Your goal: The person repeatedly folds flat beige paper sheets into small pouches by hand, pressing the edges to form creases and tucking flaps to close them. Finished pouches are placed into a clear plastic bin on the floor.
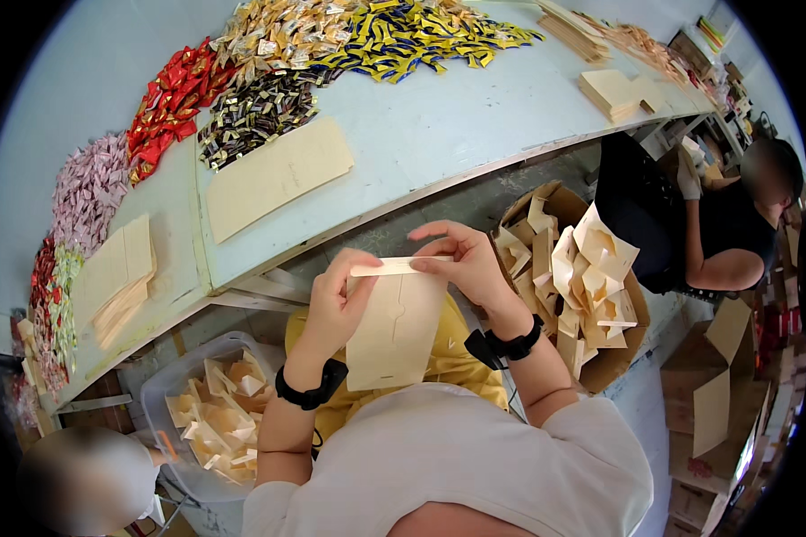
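A cream card box blank (394,336) lies over my lap, with a slit and a small curved cut down its middle. Its far edge is folded up into a narrow strip. My left hand (338,302) pinches the left end of that strip between thumb and fingers. At the strip's right end, my right hand (470,267) grips with the thumb, its index finger lifted off the card. Both wrists wear black bands.
Wrapped candies in heaps, such as yellow ones (403,40) and red ones (166,107), cover the table's (457,125) back. Stacked blanks (278,174) lie nearer. Folded boxes fill a clear tub (161,394) and a carton (631,345). Two people sit nearby, one either side.
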Demonstrator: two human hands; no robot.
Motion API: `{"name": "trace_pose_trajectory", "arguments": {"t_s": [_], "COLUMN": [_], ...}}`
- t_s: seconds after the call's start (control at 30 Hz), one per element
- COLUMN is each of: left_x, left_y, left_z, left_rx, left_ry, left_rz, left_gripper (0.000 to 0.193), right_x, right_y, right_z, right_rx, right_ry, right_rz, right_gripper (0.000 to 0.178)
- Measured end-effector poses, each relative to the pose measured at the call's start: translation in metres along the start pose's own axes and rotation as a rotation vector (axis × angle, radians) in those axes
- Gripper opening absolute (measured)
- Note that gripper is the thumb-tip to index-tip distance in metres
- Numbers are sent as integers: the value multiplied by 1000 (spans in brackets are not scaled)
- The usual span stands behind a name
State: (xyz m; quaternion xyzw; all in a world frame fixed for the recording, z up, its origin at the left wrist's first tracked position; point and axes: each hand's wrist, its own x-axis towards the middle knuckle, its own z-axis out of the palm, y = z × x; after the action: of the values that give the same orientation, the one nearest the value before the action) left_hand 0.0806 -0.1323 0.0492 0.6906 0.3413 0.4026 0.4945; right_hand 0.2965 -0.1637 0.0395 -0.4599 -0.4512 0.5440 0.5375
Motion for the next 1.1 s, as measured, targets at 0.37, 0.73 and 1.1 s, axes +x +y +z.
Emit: {"name": "trace_pose_trajectory", "arguments": {"t_s": [0.37, 0.73, 1.1], "left_x": [1, -4, -14], "left_y": [-18, -10, -28], "left_z": [9, 5, 8], "left_rx": [61, 196, 494], "left_ry": [77, 60, 116], "left_rz": [-127, -9, 545], "left_gripper": [12, 8, 4], "right_x": [0, -4, 3], "right_y": [-9, 2, 24], "right_z": [5, 17, 11], "right_rx": [-744, -659, -277], "right_ry": [-93, -12, 383], "right_rz": [-354, -402, -461], "right_gripper": [10, 18, 13]}}
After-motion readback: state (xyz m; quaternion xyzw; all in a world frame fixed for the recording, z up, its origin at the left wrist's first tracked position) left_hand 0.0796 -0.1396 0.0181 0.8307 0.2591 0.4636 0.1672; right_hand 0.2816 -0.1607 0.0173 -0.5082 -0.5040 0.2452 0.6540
